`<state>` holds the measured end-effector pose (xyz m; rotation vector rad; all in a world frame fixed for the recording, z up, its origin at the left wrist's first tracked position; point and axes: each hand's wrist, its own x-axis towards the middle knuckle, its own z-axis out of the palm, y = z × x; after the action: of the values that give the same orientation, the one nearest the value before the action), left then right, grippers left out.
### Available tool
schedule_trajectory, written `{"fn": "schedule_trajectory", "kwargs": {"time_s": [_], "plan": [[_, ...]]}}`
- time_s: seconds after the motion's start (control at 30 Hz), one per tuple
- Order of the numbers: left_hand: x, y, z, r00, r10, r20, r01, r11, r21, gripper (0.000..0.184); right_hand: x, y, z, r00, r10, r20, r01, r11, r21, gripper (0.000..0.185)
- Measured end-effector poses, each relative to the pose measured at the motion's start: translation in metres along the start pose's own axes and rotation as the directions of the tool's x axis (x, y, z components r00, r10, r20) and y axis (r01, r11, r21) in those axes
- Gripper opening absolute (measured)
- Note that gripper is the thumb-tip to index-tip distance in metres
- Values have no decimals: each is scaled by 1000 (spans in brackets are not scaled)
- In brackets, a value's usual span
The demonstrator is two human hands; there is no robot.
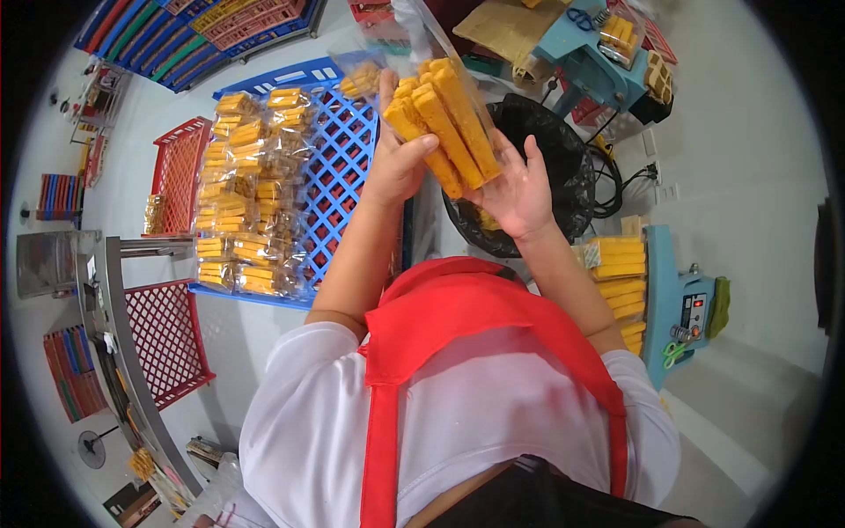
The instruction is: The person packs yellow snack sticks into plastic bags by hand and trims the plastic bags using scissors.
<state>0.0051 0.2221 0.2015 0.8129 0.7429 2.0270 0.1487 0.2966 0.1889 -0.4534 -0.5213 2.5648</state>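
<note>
Red apron (475,295) lies nearest; beyond it, a clear bag (444,123) of yellow sticks (427,119) is held tilted between both hands. Risk, as judged: the bag seems to depend on one grip, so a slack left thumb could let it slide toward the bin (572,176); excess pressure could snap a stick. Left hand (403,163): partly closed on the bag, thumb across its front, one finger along its side. Right hand (521,189): spread open, thumb raised apart, touching the bag's lower right side, fingers partly hidden; it appears to support, not grip. Bag mouth: seal cannot be told. Bin: black-lined, below the right hand. Blue crate (343,176): packs (233,202) in two columns along its left edge. Red crate (180,167): past that edge.
</note>
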Motion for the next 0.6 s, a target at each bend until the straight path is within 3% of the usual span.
{"fn": "schedule_trajectory", "kwargs": {"time_s": [0.07,0.17,0.2,0.27,0.3,0.33,0.37,0.43,0.5,0.53,0.6], "plan": [[0,5,5,999,11,46,-8,998,-63,100,4,-2,-9,940,202,276,-220,975,37,61],[2,7,8,984,-58,167,62,998,-19,98,3,-4,-3,909,247,335,-289,954,82,55],[2,5,12,991,-52,120,54,998,-10,89,3,-6,-3,911,247,329,-288,954,81,55],[5,-8,-5,986,-105,131,106,994,-1,83,7,-8,-2,992,-6,127,28,985,-171,49],[7,-9,-9,978,-155,141,154,988,14,77,7,-10,3,991,-1,135,25,984,-175,49],[4,-15,-5,983,-134,128,149,982,-119,66,5,-11,9,978,-148,147,186,938,-291,46],[5,-17,-8,985,-127,118,140,984,-113,66,3,-11,13,942,-286,178,335,855,-397,44],[11,-17,-11,967,-197,163,241,915,-323,62,-2,-14,11,947,-258,194,317,856,-409,45],[11,-16,-10,969,-215,122,243,917,-315,60,-9,-20,9,978,-118,172,151,969,-195,48],[11,-16,-11,968,-192,159,235,915,-328,60,-10,-24,7,978,-124,169,156,968,-197,48],[13,-18,-16,959,-176,220,246,904,-350,58,-12,-29,6,992,79,95,-80,997,2,50]]}}
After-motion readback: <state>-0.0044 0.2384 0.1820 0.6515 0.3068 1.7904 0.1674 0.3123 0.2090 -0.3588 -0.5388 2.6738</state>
